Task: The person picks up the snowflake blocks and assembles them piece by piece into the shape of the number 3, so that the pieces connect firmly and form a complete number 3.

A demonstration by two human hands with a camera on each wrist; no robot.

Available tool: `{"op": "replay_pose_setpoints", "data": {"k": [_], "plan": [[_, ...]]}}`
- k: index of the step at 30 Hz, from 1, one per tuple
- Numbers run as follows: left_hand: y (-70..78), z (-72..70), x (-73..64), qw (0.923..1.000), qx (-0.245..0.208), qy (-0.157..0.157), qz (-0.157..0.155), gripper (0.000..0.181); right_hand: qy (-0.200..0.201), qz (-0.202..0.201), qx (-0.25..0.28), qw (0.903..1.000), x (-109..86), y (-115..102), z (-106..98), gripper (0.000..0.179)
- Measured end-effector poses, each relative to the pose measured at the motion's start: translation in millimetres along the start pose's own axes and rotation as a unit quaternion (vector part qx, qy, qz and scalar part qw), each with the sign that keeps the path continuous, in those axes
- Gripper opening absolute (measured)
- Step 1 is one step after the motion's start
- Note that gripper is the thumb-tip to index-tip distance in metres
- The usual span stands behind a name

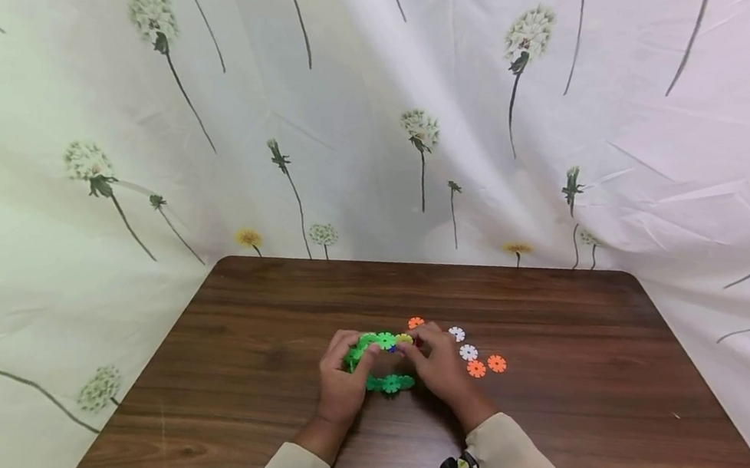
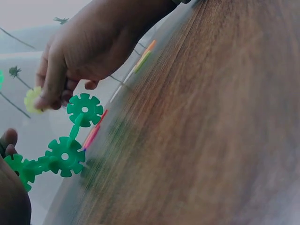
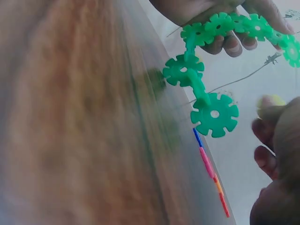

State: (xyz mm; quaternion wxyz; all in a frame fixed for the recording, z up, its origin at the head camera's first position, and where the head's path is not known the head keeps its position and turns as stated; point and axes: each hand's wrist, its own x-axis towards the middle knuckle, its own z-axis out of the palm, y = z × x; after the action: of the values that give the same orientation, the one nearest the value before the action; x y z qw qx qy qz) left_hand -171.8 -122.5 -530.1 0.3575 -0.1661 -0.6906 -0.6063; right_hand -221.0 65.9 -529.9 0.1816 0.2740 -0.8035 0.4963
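Observation:
A chain of notched green plastic discs (image 1: 391,383), linked into a curve, is gripped by my left hand (image 1: 342,388) above the table. Its free end hangs toward the right, with the discs slotted edge to edge in the right wrist view. My right hand (image 1: 441,369) pinches a yellow notched disc (image 2: 32,99) between thumb and fingers, near the chain's upper end. Whether the yellow disc touches the last green disc cannot be told. In the right wrist view the right hand (image 3: 281,154) partly hides the yellow disc.
Loose orange discs (image 1: 496,364) and white discs (image 1: 469,352) lie flat on the brown wooden table (image 1: 251,343), right of and behind the right hand. A blue disc (image 1: 393,349) shows between the hands. A dandelion-print cloth (image 1: 357,147) hangs behind the table.

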Motion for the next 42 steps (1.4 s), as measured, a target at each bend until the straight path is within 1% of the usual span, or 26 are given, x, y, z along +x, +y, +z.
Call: {"op": "replay_pose_setpoints", "data": {"k": [4, 7, 10, 13, 17, 20, 25, 29, 31, 34, 40, 42], "plan": [[1.9, 0.1, -0.5, 1.0000, 0.001, 0.002, 0.005, 0.018, 0.050, -0.027, 0.037, 0.9977, -3.4, -4.5, 1.6, 0.007], [2.7, 0.8, -0.5, 1.0000, -0.003, -0.001, 0.005, 0.019, 0.085, -0.037, 0.054, 0.9942, -6.5, -7.2, 3.0, 0.010], [2.7, 1.5, -0.9, 1.0000, -0.003, -0.004, 0.004, 0.019, 0.109, -0.042, 0.059, 0.9914, -9.0, -10.4, 4.1, 0.011], [2.7, 1.6, -1.6, 1.0000, 0.002, -0.007, -0.001, 0.018, 0.124, -0.046, 0.061, 0.9894, -10.5, -13.6, 5.0, 0.013], [3.9, 1.0, -2.4, 0.9997, 0.008, -0.013, -0.021, 0.015, 0.127, -0.037, 0.076, 0.9883, -11.4, -17.8, 4.9, 0.014], [4.3, 0.6, -2.4, 0.9994, 0.008, -0.016, -0.028, 0.014, 0.130, -0.039, 0.081, 0.9874, -11.8, -20.7, 5.4, 0.014], [3.6, 0.6, -1.9, 0.9996, 0.010, -0.015, -0.022, 0.014, 0.139, -0.071, 0.085, 0.9842, -11.4, -25.0, 8.7, 0.018], [4.8, 1.7, -1.5, 0.9997, 0.008, -0.013, -0.020, 0.017, 0.149, -0.079, 0.072, 0.9830, -11.7, -26.2, 11.3, 0.022], [5.3, 2.5, -1.6, 0.9998, 0.007, -0.012, -0.016, 0.019, 0.153, -0.078, 0.068, 0.9828, -12.0, -26.4, 12.0, 0.023], [6.1, 3.3, -2.0, 0.9998, 0.004, -0.012, -0.018, 0.020, 0.148, -0.073, 0.076, 0.9834, -12.0, -27.9, 11.8, 0.022], [6.1, 2.0, -2.7, 0.9992, -0.007, -0.027, -0.028, 0.017, 0.142, -0.066, 0.078, 0.9846, -13.4, -30.9, 13.1, 0.019], [5.3, 1.3, -3.0, 0.9992, -0.007, -0.032, -0.023, 0.017, 0.145, -0.060, 0.076, 0.9847, -14.1, -33.4, 13.2, 0.017]]}}
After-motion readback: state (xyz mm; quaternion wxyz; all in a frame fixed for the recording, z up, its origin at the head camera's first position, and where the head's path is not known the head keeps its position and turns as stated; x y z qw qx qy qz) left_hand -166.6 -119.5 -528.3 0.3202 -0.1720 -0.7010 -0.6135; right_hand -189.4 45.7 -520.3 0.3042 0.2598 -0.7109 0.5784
